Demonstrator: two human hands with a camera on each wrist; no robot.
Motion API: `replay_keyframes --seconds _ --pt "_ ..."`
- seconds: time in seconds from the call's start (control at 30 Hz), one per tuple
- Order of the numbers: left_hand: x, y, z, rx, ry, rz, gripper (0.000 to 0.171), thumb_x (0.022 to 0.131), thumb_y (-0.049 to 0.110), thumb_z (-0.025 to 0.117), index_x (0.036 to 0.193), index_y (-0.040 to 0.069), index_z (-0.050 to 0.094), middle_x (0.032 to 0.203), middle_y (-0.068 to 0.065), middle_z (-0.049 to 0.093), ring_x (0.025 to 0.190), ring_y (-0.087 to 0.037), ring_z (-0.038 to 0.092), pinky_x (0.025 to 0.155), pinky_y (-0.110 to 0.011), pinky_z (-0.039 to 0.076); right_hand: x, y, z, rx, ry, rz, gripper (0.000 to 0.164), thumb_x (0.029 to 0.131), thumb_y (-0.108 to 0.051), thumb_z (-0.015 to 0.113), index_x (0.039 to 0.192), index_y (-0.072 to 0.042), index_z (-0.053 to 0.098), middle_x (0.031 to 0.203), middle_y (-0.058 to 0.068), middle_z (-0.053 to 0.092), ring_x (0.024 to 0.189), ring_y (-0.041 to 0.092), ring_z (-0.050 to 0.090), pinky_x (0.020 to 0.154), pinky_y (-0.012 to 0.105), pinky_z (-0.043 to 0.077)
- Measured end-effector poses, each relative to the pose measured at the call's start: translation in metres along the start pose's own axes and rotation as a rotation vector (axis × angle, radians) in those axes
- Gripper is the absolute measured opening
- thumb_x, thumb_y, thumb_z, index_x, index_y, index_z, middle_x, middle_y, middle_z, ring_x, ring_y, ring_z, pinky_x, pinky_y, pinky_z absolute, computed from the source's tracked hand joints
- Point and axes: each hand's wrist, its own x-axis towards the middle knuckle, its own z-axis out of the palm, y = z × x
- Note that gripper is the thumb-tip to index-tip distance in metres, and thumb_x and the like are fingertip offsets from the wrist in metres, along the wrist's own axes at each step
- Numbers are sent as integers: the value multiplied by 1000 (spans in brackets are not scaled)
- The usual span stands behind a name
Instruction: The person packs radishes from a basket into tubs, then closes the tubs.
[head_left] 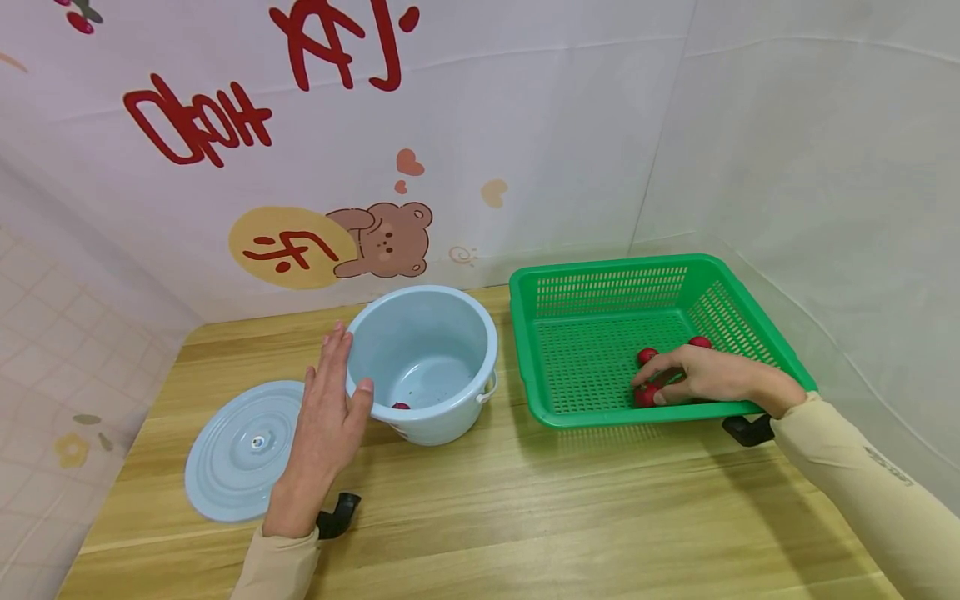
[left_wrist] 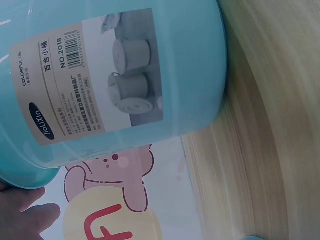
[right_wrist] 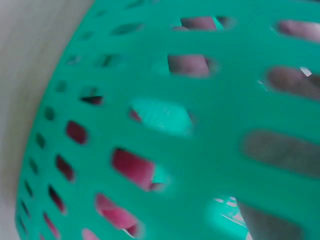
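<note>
My right hand (head_left: pixel 701 373) reaches over the near right side of the green basket (head_left: pixel 581 333). Its thumb and fingertips pinch a small round red thing (head_left: pixel 647 396) low in the basket. Two similar red ones lie close by, one just beyond the fingers and another partly hidden behind the hand. My left hand (head_left: pixel 327 417) is at the left side of the light blue bucket (head_left: pixel 420 367), fingers extended along its rim. Inside the bucket, a bit of red (head_left: pixel 401 406) shows near the front wall. The right wrist view shows red and skin through the basket's slots.
Left of the bucket, a round light blue lid (head_left: pixel 243 450) lies on the wooden table (head_left: pixel 480 517), partly behind my left forearm. A printed wall covering (head_left: pixel 562 125) rises behind the table. White sheeting (head_left: pixel 847 192) borders the right side.
</note>
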Motion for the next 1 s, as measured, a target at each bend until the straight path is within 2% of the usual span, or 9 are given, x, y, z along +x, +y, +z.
replay_keyframes --seconds 0.2,0.4,0.5,0.67,1.0 --pt "-1 0 0 -7 5 -1 66 107 35 46 161 1 31 171 -11 24 157 -37 19 117 -74 15 -8 -9 -2 -43 117 -18 34 100 -25 71 132 -14 70 131 4 69 119 24 64 89 30 55" --pt "-1 1 0 -3 3 -5 65 106 34 47 161 1 31 170 -12 24 157 -35 18 117 -74 15 -17 -20 -1 17 208 -8 33 99 -21 72 132 -19 70 139 9 64 116 9 59 78 28 54" --pt "-1 1 0 -4 0 -10 66 106 34 47 161 2 30 170 -12 24 158 -33 17 118 -73 15 -22 -25 0 -5 257 -12 32 99 -23 72 131 -23 70 138 2 64 116 5 60 81 27 55" --pt "-1 2 0 -7 2 -10 66 106 35 47 161 1 31 170 -12 24 158 -33 17 117 -74 16 -28 -32 0 -35 317 -21 34 100 -25 71 133 -28 69 132 -7 65 110 9 65 80 28 56" --pt "-1 2 1 -8 6 -6 68 107 39 46 161 1 31 171 -10 24 157 -36 18 117 -75 16 -34 -54 7 72 393 -78 36 99 -16 71 134 -24 67 132 -3 64 89 23 69 64 32 57"
